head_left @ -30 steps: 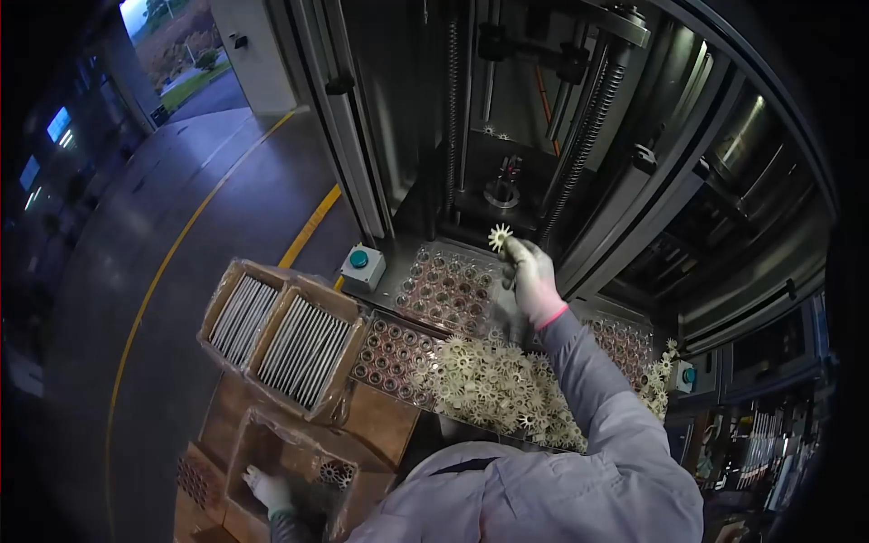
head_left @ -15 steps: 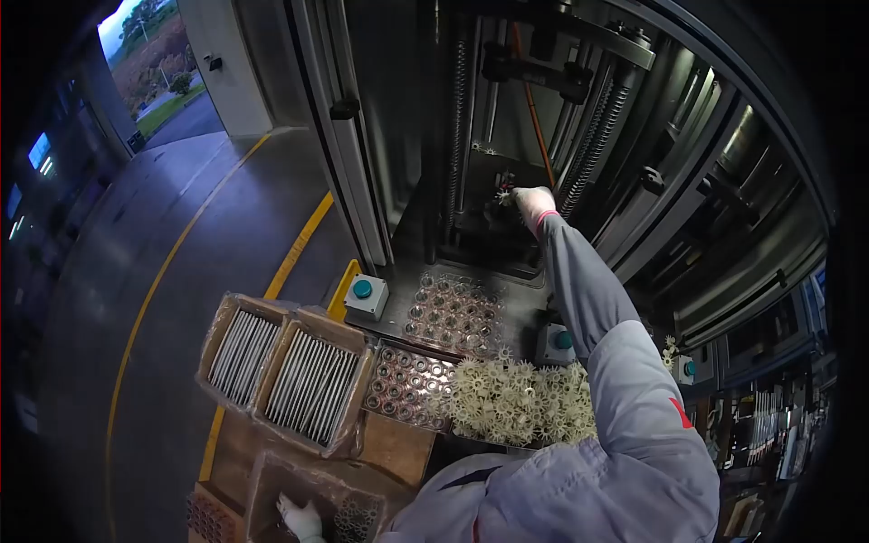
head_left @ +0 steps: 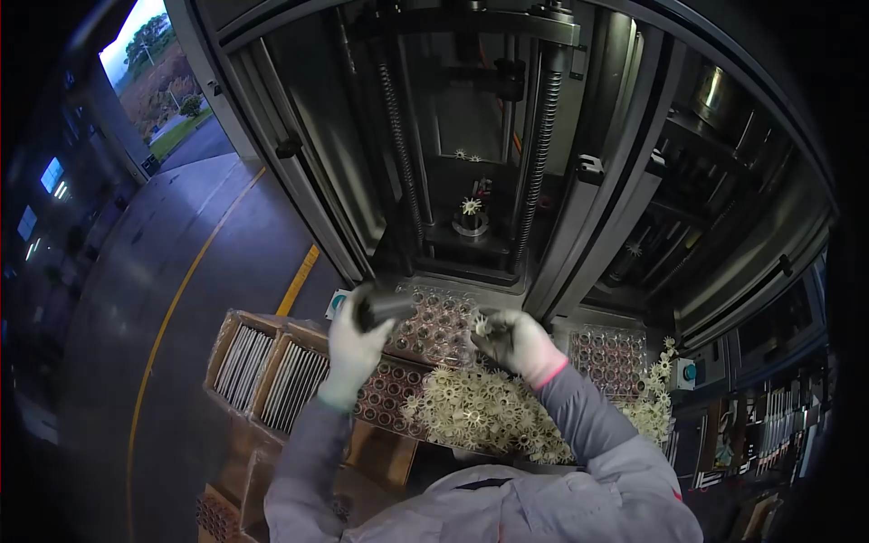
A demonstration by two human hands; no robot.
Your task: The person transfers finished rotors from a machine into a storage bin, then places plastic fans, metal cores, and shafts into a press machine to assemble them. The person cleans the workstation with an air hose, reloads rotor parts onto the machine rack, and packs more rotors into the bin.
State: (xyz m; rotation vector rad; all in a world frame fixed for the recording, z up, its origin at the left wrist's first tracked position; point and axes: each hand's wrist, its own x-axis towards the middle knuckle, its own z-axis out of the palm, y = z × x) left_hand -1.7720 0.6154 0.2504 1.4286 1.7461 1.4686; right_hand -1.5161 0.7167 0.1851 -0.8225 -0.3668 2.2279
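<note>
My gloved left hand [head_left: 355,351] is raised in front of the machine, wrapped round a dark cylindrical part [head_left: 371,309] blurred by motion. To its right, my gloved right hand [head_left: 518,346] pinches something with a small pale star-shaped edge [head_left: 480,324]. One pale toothed wheel [head_left: 472,207] sits on the round fixture [head_left: 470,225] inside the machine. Below my hands lies a heap of pale toothed wheels [head_left: 480,407]. Behind them is a clear tray of round metal parts [head_left: 434,317].
Boxes of upright thin plates [head_left: 243,348] stand at the left. An open carton [head_left: 258,489] is at the lower left. Another clear tray [head_left: 608,357] lies at the right. Machine posts [head_left: 543,136] frame the fixture. A green button box [head_left: 337,303] is behind my left hand.
My left hand has come up out of the carton with a dark part. My right hand has drawn back from the fixture, where a pale wheel now sits. The view has shifted.
</note>
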